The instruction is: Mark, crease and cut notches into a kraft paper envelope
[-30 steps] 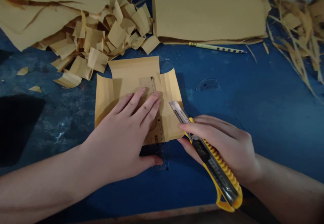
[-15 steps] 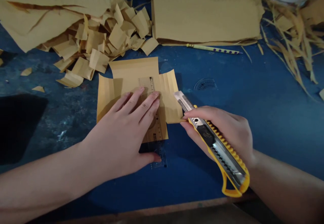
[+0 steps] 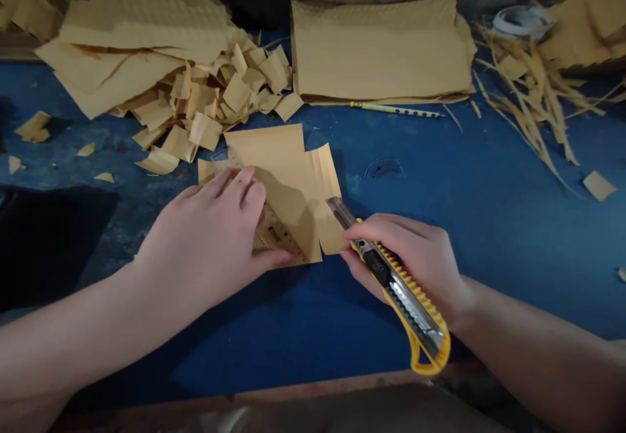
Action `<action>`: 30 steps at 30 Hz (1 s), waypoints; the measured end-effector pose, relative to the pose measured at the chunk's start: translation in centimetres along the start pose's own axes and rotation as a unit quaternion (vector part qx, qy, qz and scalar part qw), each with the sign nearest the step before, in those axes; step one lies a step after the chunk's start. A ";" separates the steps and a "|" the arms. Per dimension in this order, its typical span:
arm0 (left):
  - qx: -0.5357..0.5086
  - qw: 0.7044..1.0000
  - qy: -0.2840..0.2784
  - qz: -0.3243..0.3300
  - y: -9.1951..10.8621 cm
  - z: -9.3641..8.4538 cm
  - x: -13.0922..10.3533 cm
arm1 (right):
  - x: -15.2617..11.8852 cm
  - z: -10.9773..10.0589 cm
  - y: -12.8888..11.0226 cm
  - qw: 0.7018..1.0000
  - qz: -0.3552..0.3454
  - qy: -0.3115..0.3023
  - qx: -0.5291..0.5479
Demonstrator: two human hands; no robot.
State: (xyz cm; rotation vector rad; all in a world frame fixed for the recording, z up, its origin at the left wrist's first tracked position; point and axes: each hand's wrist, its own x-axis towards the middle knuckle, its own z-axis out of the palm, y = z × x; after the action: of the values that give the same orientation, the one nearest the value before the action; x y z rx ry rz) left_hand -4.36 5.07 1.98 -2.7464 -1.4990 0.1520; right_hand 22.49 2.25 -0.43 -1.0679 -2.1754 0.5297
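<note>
A piece of brown paper (image 3: 278,165) with notched corners and creased side flaps lies on the blue tabletop. Over its left half, my left hand (image 3: 210,231) is closed on a clear ruler (image 3: 278,232), which slants across the paper; the hand covers part of it and most of the left flap. My right hand (image 3: 405,250) grips a yellow utility knife (image 3: 391,280), its blade end pointing up and left over the right flap. Thumb and fingertips of that hand are at the right flap's edge.
Small cut paper pieces (image 3: 200,100) are heaped at the back left beside crumpled sheets (image 3: 141,35). A stack of brown paper (image 3: 376,55) lies behind a pencil (image 3: 396,111). A clear protractor (image 3: 385,168), thin paper strips (image 3: 538,100) and a tape roll (image 3: 523,22) are to the right.
My left hand has gone from lying flat with spread fingers to gripping the ruler, which has turned from nearly upright to slanted. The view has shifted, showing more of the table's back.
</note>
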 end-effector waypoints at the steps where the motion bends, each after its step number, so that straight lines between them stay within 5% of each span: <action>1: 0.022 1.000 -0.001 -0.018 0.0 -0.2 0.0 | -0.2 0.1 0.0 1.000 -0.005 0.004 -0.008; 7: 0.074 0.991 0.020 -0.108 0.0 -0.6 -0.2 | -0.8 0.2 0.4 0.999 -0.039 -0.032 -0.014; 12: 0.165 0.985 0.032 -0.043 1.0 -0.2 -0.1 | -0.8 0.2 0.5 0.999 -0.038 -0.026 -0.011; 24: 0.134 0.964 0.177 0.146 3.2 0.4 -1.2 | -0.7 -0.6 -0.3 0.999 0.038 0.027 -0.015; 30: 0.090 0.975 0.132 0.154 3.2 0.5 -1.0 | 0.8 -2.0 0.7 0.998 0.047 -0.031 0.011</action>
State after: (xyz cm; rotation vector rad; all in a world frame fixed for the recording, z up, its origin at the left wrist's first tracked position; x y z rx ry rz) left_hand -2.26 2.47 1.34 -2.7018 -0.9446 -0.0700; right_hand 23.89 3.47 0.89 -1.1592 -2.1749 0.6356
